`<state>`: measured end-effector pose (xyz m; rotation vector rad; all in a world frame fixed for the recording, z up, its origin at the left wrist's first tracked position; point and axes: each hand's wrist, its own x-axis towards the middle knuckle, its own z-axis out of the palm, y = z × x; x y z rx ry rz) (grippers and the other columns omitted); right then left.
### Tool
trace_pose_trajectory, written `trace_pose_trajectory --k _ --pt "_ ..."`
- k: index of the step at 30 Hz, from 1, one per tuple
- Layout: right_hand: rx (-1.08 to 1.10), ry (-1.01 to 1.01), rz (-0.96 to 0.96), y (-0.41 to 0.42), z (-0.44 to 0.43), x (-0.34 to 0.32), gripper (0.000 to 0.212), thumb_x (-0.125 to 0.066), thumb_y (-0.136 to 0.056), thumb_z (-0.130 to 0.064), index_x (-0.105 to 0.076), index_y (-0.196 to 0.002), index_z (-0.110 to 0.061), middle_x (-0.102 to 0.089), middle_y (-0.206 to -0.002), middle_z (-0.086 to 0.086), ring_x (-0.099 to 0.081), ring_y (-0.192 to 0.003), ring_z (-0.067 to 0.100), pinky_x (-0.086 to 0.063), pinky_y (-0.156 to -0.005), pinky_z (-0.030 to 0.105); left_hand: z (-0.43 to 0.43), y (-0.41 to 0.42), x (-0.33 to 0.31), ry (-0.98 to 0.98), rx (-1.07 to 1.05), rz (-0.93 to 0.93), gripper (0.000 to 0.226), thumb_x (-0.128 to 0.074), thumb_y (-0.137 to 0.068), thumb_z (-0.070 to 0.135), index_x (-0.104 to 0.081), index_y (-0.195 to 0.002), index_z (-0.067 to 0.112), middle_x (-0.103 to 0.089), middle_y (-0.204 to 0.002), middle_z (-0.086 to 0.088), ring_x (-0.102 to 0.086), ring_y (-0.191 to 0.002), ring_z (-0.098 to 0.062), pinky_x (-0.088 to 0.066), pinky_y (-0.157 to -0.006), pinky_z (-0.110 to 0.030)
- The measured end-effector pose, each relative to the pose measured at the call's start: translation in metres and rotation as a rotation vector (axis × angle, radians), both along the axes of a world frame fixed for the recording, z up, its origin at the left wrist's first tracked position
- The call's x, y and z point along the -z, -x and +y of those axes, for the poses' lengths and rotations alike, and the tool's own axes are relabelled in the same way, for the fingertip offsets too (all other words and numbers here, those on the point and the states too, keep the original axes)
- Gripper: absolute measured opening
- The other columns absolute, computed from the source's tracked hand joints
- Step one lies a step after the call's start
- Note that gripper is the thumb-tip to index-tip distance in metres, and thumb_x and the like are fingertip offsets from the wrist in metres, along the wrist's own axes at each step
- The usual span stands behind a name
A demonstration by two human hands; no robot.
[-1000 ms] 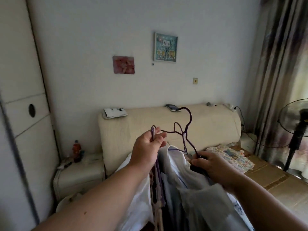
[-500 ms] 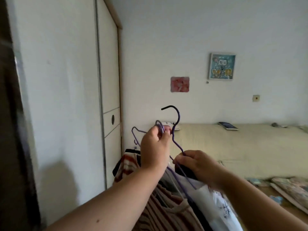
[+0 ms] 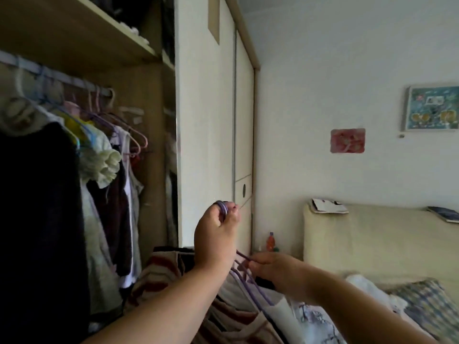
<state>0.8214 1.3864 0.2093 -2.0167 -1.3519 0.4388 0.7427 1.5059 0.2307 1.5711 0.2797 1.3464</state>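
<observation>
Wardrobe rail (image 3: 77, 81) beneath wooden shelf (image 3: 82, 31), loaded with hung garments (image 3: 104, 170) on coloured hangers. At right, padded headboard (image 3: 372, 242) topped by 1 white booklet (image 3: 327, 209) and 1 dark flat object (image 3: 444, 214).

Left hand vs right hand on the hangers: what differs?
Height: left hand is raised in front of the wardrobe door; right hand sits lower, above the garments.
Grip: left hand curls round the hooks of the purple hangers; right hand pinches their wire further down.
Both hold the same bunch.
</observation>
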Motion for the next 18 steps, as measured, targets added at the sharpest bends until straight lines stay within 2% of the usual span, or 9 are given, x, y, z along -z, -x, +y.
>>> trace_pose_trajectory --k 1,3,4,6,8,10,12,15,18 --pt "-0.005 0.025 0.021 0.005 0.006 -0.002 0.030 -0.039 -0.098 -0.040 -0.062 -0.079 -0.046 -0.057 -0.087 -0.015 -0.051 -0.078 0.003 -0.043 -0.078 0.019 0.004 0.005 0.000 0.024 -0.013 -0.011 0.017 -0.057 -0.091 0.011 -0.060 -0.079 0.024 -0.071 -0.084 0.002 -0.069 -0.087 -0.022 -0.052 -0.085 -0.036" --pt "-0.035 0.056 0.063 0.015 0.019 -0.006 0.033 -0.037 -0.097 -0.049 -0.065 -0.080 -0.046 -0.059 -0.088 -0.016 -0.055 -0.087 0.007 -0.045 -0.087 0.029 0.012 0.015 -0.001 0.055 -0.088 -0.034 0.021 -0.054 -0.091 0.005 -0.058 -0.077 0.022 -0.069 -0.076 0.004 -0.069 -0.076 -0.016 -0.053 -0.075 -0.029" --pt "-0.062 0.048 0.071 0.021 0.027 -0.007 0.035 -0.036 -0.095 -0.054 -0.066 -0.082 -0.042 -0.060 -0.090 -0.017 -0.056 -0.090 0.005 -0.045 -0.088 0.027 0.014 0.021 -0.002 0.065 -0.124 -0.050 0.023 -0.052 -0.091 0.003 -0.057 -0.077 0.021 -0.068 -0.073 0.004 -0.068 -0.070 -0.010 -0.051 -0.069 -0.023" --pt "-0.130 0.003 0.118 0.033 0.040 -0.008 0.039 -0.042 -0.091 -0.058 -0.067 -0.079 -0.031 -0.063 -0.080 -0.016 -0.058 -0.074 -0.003 -0.045 -0.070 0.018 0.015 0.029 -0.006 0.070 -0.190 -0.059 0.024 -0.051 -0.091 0.002 -0.056 -0.077 0.020 -0.066 -0.069 0.005 -0.063 -0.060 -0.002 -0.047 -0.061 -0.013" --pt "-0.234 -0.030 0.204 0.046 0.050 -0.010 0.028 -0.056 -0.089 -0.043 -0.065 -0.074 -0.022 -0.067 -0.065 -0.013 -0.057 -0.056 -0.006 -0.042 -0.054 0.013 0.016 0.036 -0.010 0.027 -0.317 -0.031 0.021 -0.054 -0.089 0.006 -0.058 -0.074 0.020 -0.065 -0.066 0.007 -0.061 -0.059 -0.001 -0.043 -0.058 -0.010" --pt "-0.338 -0.074 0.237 0.050 0.058 -0.013 0.015 -0.060 -0.086 -0.024 -0.067 -0.077 -0.015 -0.069 -0.067 -0.009 -0.060 -0.060 -0.001 -0.044 -0.060 0.014 0.018 0.044 -0.014 -0.006 -0.429 -0.001 0.017 -0.058 -0.089 0.013 -0.059 -0.074 0.021 -0.065 -0.066 0.006 -0.062 -0.064 -0.002 -0.047 -0.066 -0.015" --pt "-0.434 -0.093 0.356 0.050 0.062 -0.021 0.011 -0.058 -0.088 -0.015 -0.064 -0.082 -0.007 -0.068 -0.068 -0.002 -0.062 -0.062 0.006 -0.047 -0.061 0.016 0.019 0.053 -0.020 0.021 -0.393 -0.023 0.015 -0.060 -0.089 0.013 -0.060 -0.076 0.021 -0.068 -0.068 0.005 -0.067 -0.070 -0.009 -0.053 -0.074 -0.029" --pt "-0.556 -0.062 0.413 0.047 0.066 -0.037 0.010 -0.055 -0.093 -0.012 -0.058 -0.087 -0.005 -0.064 -0.068 0.001 -0.060 -0.058 0.010 -0.048 -0.059 0.018 0.020 0.070 -0.032 -0.011 -0.363 -0.010 0.014 -0.063 -0.088 0.013 -0.064 -0.080 0.025 -0.072 -0.072 0.006 -0.071 -0.076 -0.013 -0.054 -0.078 -0.035" --pt "-0.622 -0.092 0.407 0.048 0.070 -0.054 0.015 -0.055 -0.094 -0.014 -0.059 -0.083 -0.006 -0.066 -0.067 0.002 -0.058 -0.052 0.009 -0.048 -0.056 0.017 0.021 0.089 -0.047 -0.111 -0.424 0.069 0.007 -0.063 -0.089 0.016 -0.067 -0.093 0.019 -0.073 -0.077 0.005 -0.070 -0.075 -0.010 -0.053 -0.073 -0.032"
